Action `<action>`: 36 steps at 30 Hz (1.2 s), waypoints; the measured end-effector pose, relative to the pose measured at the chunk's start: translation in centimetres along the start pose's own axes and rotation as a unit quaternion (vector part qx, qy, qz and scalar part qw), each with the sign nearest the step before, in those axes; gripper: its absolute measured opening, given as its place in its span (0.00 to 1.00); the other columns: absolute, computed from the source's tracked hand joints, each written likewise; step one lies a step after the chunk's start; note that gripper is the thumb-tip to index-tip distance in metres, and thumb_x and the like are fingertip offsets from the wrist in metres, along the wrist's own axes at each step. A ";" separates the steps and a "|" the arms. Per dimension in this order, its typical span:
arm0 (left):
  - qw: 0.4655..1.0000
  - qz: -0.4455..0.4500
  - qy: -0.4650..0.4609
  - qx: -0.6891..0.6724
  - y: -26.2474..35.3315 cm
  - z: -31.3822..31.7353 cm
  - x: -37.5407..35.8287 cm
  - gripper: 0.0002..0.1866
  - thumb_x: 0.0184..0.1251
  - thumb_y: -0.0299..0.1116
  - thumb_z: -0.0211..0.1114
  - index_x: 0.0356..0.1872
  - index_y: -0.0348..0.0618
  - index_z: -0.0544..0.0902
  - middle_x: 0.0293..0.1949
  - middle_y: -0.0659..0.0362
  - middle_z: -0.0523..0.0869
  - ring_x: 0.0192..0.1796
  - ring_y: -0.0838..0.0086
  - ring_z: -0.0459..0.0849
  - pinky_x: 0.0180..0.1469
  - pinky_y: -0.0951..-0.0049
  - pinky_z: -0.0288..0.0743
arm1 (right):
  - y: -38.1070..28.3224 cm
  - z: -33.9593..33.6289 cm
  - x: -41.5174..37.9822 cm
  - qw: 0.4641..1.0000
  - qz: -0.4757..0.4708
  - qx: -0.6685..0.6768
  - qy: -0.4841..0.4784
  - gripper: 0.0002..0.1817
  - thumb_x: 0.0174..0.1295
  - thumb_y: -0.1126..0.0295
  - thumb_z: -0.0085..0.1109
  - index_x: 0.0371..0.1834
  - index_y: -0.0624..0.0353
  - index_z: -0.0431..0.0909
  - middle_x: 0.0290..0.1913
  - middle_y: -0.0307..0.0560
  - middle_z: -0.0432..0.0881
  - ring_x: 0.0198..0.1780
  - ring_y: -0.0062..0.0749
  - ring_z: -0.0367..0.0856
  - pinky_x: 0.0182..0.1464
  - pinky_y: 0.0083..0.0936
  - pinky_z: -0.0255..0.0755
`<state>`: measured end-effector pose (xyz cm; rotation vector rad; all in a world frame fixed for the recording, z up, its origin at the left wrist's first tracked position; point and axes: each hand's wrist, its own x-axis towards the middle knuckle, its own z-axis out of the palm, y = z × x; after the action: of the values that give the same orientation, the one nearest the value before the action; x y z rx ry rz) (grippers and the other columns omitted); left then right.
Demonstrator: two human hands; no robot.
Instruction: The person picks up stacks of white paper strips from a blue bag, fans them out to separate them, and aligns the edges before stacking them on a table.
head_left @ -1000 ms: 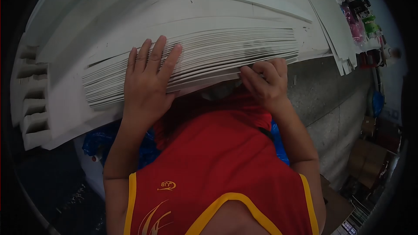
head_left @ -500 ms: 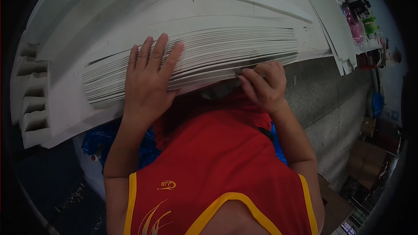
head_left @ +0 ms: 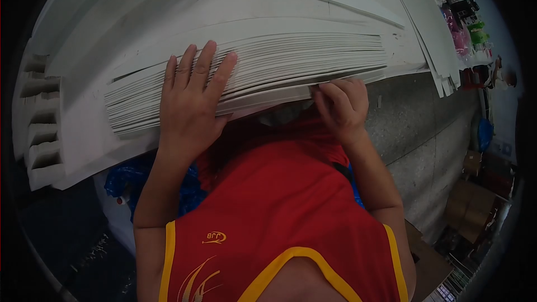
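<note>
Head view: "Where are the left hand's fingers?"

"Spread and laid across the row of white strips (head_left: 305, 53), with the thumb by its near edge. That's the left hand (head_left: 190, 106), palm down."

"And the right hand (head_left: 345, 109)?"

"Curled, its thumb and forefinger pinching the edge of the nearest strip (head_left: 265, 98) (the other fingers are folded in). Left of that pinch, the strip runs back to the left thumb; beyond it, a dark gap parts the strip from the row."

"What lies around them?"

"The row rests on the white counter (head_left: 84, 128), reaching past the left fingers on both sides. Well left of those fingers is a notched white stack (head_left: 45, 131); beyond the right fingers, to their right, are loose white sheets (head_left: 428, 39)."
</note>
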<state>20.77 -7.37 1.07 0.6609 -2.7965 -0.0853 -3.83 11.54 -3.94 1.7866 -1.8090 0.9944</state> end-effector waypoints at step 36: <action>1.000 0.011 0.005 -0.012 -0.2 -0.4 0.2 0.49 0.51 0.42 0.87 0.78 0.59 0.74 0.77 0.49 0.73 0.78 0.45 0.71 0.81 0.36 0.60 | 5.2 -2.3 11.2 0.999 0.029 0.012 -0.015 0.15 0.62 0.68 0.77 0.50 0.59 0.89 0.47 0.50 0.86 0.45 0.45 0.86 0.46 0.39 0.80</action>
<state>20.80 -7.64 1.43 0.6222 -2.7885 -0.1112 -10.40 5.14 4.56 1.7832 -1.8841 1.0200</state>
